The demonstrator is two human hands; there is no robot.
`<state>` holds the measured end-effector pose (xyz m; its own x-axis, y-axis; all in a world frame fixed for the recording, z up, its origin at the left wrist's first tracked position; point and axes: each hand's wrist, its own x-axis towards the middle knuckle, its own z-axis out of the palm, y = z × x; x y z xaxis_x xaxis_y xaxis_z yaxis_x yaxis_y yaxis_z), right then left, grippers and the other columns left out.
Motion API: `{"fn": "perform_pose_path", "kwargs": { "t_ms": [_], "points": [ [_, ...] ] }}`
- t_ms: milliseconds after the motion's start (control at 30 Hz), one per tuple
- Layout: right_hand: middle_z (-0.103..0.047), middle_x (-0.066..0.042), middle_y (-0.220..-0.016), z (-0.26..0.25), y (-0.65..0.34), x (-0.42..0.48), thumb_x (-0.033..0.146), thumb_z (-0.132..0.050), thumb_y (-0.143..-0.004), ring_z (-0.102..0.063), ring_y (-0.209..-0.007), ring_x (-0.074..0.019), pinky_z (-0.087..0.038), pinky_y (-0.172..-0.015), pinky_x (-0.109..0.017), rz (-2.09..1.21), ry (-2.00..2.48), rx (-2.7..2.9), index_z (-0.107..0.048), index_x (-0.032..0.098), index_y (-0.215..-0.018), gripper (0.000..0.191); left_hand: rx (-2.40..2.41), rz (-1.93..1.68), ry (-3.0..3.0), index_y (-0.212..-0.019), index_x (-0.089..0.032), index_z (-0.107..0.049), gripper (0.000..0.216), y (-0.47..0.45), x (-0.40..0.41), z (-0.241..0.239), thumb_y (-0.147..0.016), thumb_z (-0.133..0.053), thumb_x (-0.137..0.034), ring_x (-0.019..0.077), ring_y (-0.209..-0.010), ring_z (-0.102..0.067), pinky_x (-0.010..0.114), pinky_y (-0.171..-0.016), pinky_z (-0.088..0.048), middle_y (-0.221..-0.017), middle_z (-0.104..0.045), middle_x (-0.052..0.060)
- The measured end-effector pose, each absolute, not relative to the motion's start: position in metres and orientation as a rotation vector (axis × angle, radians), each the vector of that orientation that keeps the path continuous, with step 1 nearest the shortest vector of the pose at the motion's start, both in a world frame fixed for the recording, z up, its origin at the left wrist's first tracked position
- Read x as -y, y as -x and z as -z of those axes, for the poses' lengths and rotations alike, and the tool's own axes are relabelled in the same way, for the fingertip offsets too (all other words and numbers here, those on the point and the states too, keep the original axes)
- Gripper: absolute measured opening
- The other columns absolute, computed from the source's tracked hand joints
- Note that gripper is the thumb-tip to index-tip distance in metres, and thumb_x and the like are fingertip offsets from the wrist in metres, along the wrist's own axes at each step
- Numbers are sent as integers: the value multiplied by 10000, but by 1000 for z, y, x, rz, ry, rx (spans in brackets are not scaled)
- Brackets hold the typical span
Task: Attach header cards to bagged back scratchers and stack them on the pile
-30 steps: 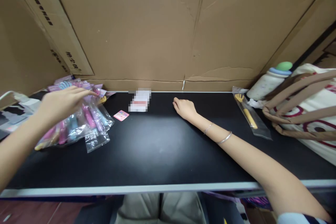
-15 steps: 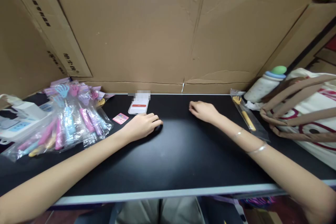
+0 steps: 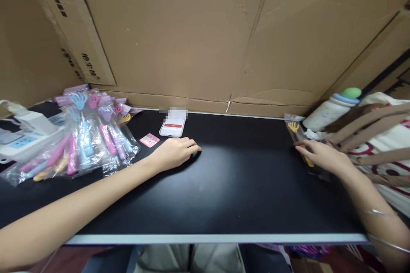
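Observation:
My left hand rests palm down on the black table, fingers loosely curled, nothing visible in it. It lies just in front of a white phone and a small pink card. My right hand lies flat with fingers stretched out on a clear bag holding a yellow hand-shaped back scratcher at the table's right side. A pile of bagged pink, blue and purple scratchers sits at the left.
Cardboard walls enclose the back and left. A white power strip lies at the far left. A white bottle with a green cap and a cream tote bag with brown straps stand at the right.
My left hand left the pile and came to rest at the table's middle. My right hand moved right from the middle onto the bagged yellow scratcher.

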<state>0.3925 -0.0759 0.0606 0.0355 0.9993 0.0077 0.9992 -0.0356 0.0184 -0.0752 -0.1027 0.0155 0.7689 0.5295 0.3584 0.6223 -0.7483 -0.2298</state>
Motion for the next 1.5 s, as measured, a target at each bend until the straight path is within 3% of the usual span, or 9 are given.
{"fn": "perform_pose_path", "kwargs": {
  "t_ms": [133, 333, 533, 700, 900, 1067, 1167, 1300, 1500],
  "points": [
    [-623, -161, -1175, -57, -355, 93, 361, -405, -901, -580, -1083, -254, -412, -913, -357, -67, -2101, -2380, -645, 196, -1069, 336, 887, 396, 2622, -1049, -199, -569, 271, 75, 103, -15, -834, -458, -76, 124, -841, -609, 226, -703, -454, -963, -641, 23],
    [-578, -82, -1209, -49, -288, 125, 404, -403, -891, -566, -1076, -230, -506, -806, -363, -142, -1814, -2667, -601, 261, -1084, 311, 903, 379, 2613, -1054, -204, -568, 275, 75, 104, -15, -829, -472, -77, 132, -837, -615, 239, -705, -462, -977, -646, 16],
    [-575, -55, -1168, -52, -240, 145, 259, -415, -885, -571, -1035, -181, -488, -859, -322, 56, -1454, -2955, -581, 275, -1065, 246, 912, 381, 2610, -1045, -198, -572, 260, 75, 104, -14, -842, -461, -79, 118, -832, -611, 222, -681, -464, -970, -636, 24],
    [-586, -53, -1078, -59, -237, 136, 123, -376, -822, -590, -928, -172, -487, -785, -300, 243, -1369, -2984, -564, 263, -1025, 310, 799, 518, 2551, -860, -180, -569, 156, 76, 107, -16, -899, -430, -122, 110, -790, -609, 217, -657, -461, -910, -648, 13],
    [-584, -52, -991, -58, -240, 113, 46, -391, -741, -573, -900, -172, -459, -768, -281, 340, -1396, -3018, -523, 221, -997, 337, 486, 756, 2440, -829, -180, -557, 121, 71, 115, -20, -907, -470, -150, 137, -958, -601, 244, -819, -479, -947, -674, -5],
    [-579, -51, -957, -50, -220, 104, 39, -409, -737, -564, -860, -162, -447, -757, -271, 395, -1314, -3107, -515, 200, -971, 302, 575, 723, 2563, -1046, -179, -564, 166, 64, 115, -18, -911, -470, -201, 184, -1145, -536, 320, -962, -452, -1174, -627, 26],
    [-586, -46, -969, -49, -207, 103, 75, -420, -779, -567, -858, -152, -444, -745, -255, 442, -1243, -3146, -517, 200, -981, 258, 754, 649, 2631, -1132, -174, -540, 247, 64, 114, -17, -913, -465, -259, 172, -1065, -579, 284, -861, -494, -1190, -615, 50],
    [-596, -37, -1009, -52, -205, 102, 139, -425, -834, -570, -890, -146, -440, -754, -249, 419, -1227, -3153, -527, 216, -1014, 221, 910, 575, 2588, -1058, -216, -584, 203, 66, 115, -17, -923, -438, -258, 137, -844, -626, 236, -650, -472, -963, -679, 5],
    [-622, -58, -975, -53, -240, 87, 241, -481, -836, -583, -866, -186, -450, -740, -300, 306, -1319, -3098, -569, 220, -1004, 191, 987, 592, 2573, -984, -248, -619, 229, 73, 114, -23, -945, -393, -240, 105, -751, -624, 200, -602, -401, -847, -693, -24]
  ]
}}
